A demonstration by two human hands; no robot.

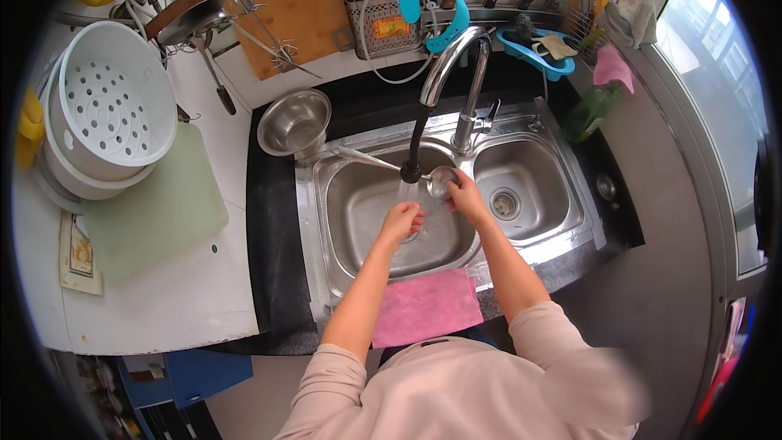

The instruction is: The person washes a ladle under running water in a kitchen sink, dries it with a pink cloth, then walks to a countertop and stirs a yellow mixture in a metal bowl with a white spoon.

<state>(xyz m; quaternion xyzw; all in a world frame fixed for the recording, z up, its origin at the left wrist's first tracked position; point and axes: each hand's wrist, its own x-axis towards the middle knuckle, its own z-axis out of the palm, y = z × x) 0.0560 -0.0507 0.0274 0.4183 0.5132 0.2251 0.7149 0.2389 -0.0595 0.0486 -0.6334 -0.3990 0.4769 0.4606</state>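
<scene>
My right hand [467,198] grips a metal ladle by the rim of its bowl [442,183], above the divider side of the large sink basin [354,226]. The ladle's long handle [372,159] slants left past the faucet to the basin's far left rim. Water runs from the black spray head [410,172] of the chrome gooseneck faucet [437,76]. My left hand [400,222] is under this stream with its fingers curled; whether anything small is inside them is hidden.
A steel bowl [295,122] stands at the back left of the sink. The small basin [519,189] is on the right. A pink cloth [427,308] lies over the front edge. White colanders [113,98] stand left, beside a green cutting board [177,201]. A green bottle [591,111] is back right.
</scene>
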